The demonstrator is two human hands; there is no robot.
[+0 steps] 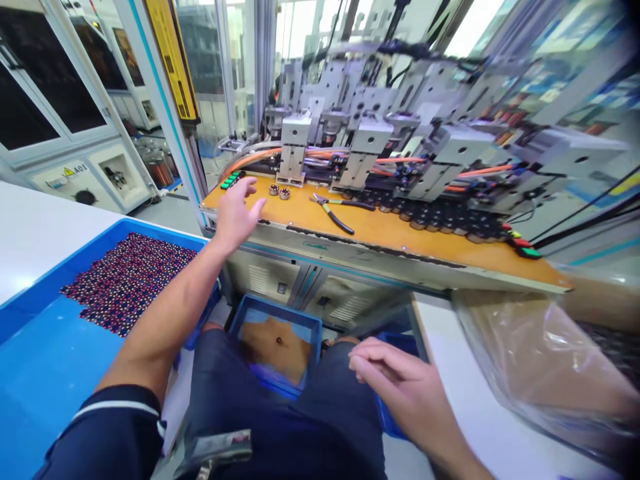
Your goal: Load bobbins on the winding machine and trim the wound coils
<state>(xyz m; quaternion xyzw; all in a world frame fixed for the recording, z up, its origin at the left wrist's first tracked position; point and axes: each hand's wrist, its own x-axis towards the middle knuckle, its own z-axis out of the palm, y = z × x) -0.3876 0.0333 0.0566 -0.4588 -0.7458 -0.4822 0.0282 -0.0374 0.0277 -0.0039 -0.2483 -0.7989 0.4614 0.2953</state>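
Note:
My left hand (239,212) is raised over the left end of the orange machine bench (390,232), with thumb and fingers apart and nothing visible in it. Its fingertips are close to a row of green buttons (231,180). Two small round metal parts (279,192) sit on the bench just right of that hand. Further right lie pliers (336,208) with black and yellow handles, their jaws pointing left. My right hand (400,383) is over my right thigh, its fingers curled together against the thumb. Nothing shows in its grip.
A blue tray (100,235) at left holds many small dark parts. Press heads (370,137) line the bench's back, with several black round parts (435,219) before them. Another blue bin (315,333) sits low between my knees. Clear plastic bagging (545,360) covers the right side.

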